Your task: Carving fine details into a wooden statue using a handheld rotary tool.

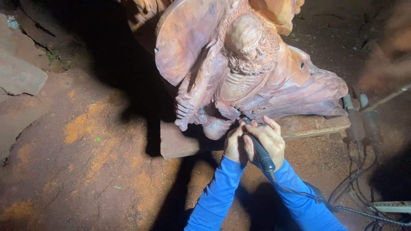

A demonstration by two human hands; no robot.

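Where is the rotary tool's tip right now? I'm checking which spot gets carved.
Head view, centre: the rotary tool, in both hands, meets the wooden sculpture at its lower edge.

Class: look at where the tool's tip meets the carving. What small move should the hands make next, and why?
Probably ease the tool tip a little along the groove. The right hand grips it like a pen, the left hand braces beside it, and the tip sits at the carving's lower folds.

Two bare hands, left hand (235,146) and right hand (268,141), ringless and gloveless. Bright blue long sleeves (216,197), snug stretchy fabric, creased at the forearms, cuffs ending just below the wrists.
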